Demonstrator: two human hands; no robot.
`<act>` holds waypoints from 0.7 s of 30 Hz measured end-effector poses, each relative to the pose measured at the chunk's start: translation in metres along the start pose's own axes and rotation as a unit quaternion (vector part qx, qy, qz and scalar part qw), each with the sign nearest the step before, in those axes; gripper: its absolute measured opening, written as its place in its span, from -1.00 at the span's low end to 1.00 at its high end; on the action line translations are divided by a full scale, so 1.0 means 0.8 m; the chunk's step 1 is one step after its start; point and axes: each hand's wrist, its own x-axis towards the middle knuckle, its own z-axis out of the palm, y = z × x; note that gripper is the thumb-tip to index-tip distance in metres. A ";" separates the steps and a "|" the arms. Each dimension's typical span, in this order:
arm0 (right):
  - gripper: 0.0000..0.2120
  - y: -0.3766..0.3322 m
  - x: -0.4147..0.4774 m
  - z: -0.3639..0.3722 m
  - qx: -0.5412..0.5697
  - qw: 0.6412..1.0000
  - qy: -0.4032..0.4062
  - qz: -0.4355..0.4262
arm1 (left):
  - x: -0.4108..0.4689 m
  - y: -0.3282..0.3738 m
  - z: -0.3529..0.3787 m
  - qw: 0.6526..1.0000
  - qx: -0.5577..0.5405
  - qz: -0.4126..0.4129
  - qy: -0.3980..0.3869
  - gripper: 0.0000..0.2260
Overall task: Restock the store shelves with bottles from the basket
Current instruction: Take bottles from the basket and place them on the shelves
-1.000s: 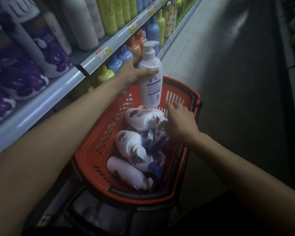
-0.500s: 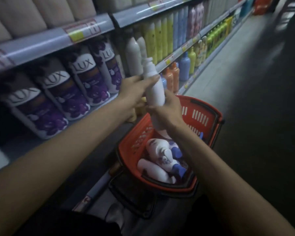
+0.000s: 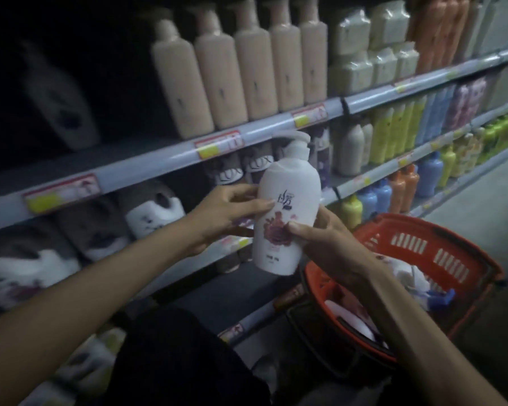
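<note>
A white pump bottle [image 3: 288, 200] with a dark red flower print is held upright in front of the shelves. My left hand [image 3: 226, 218] grips its left side, thumb across the front. My right hand [image 3: 326, 241] grips its lower right side, thumb on the label. The orange basket [image 3: 440, 253] stands low at the right, with white bottles [image 3: 405, 273] lying inside, one with a blue cap. The middle shelf [image 3: 147, 168] runs behind the held bottle, with LUX bottles under it.
Beige pump bottles [image 3: 238, 71] fill the upper shelf, with wrapped packs to their right. White and purple bottles lie on the lower left shelf [image 3: 147, 212]. Yellow, blue and orange bottles line the shelves at the right. The aisle floor [image 3: 481, 194] runs beyond the basket.
The bottle came up out of the basket to shelf height. My right hand left the basket and took hold of the bottle's lower part. The view swung left and up toward the shelves.
</note>
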 end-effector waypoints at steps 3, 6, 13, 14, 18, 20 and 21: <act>-0.53 -0.004 0.020 0.066 -0.048 0.998 -0.032 0.011 | -0.060 0.013 -0.054 0.996 -0.003 0.026 0.083 -0.59; -0.59 -0.012 0.045 0.143 -0.099 0.993 -0.071 0.005 | -0.119 0.022 -0.108 0.985 -0.014 0.044 0.164 -0.66; -0.55 -0.009 0.093 0.322 -0.191 0.970 -0.120 -0.088 | -0.249 0.054 -0.216 0.935 0.000 0.084 0.344 -0.73; -0.55 -0.007 0.097 0.347 -0.206 0.965 -0.124 -0.104 | -0.264 0.056 -0.229 0.928 -0.001 0.092 0.361 -0.72; -0.56 0.012 0.122 0.440 -0.285 0.934 -0.146 -0.160 | -0.315 0.052 -0.286 0.889 0.014 0.133 0.438 -0.69; -0.54 0.025 0.139 0.483 -0.295 0.930 -0.146 -0.166 | -0.336 0.047 -0.319 0.872 0.027 0.146 0.467 -0.65; -0.54 0.031 0.147 0.505 -0.300 0.928 -0.147 -0.168 | -0.345 0.043 -0.335 0.865 0.032 0.149 0.479 -0.64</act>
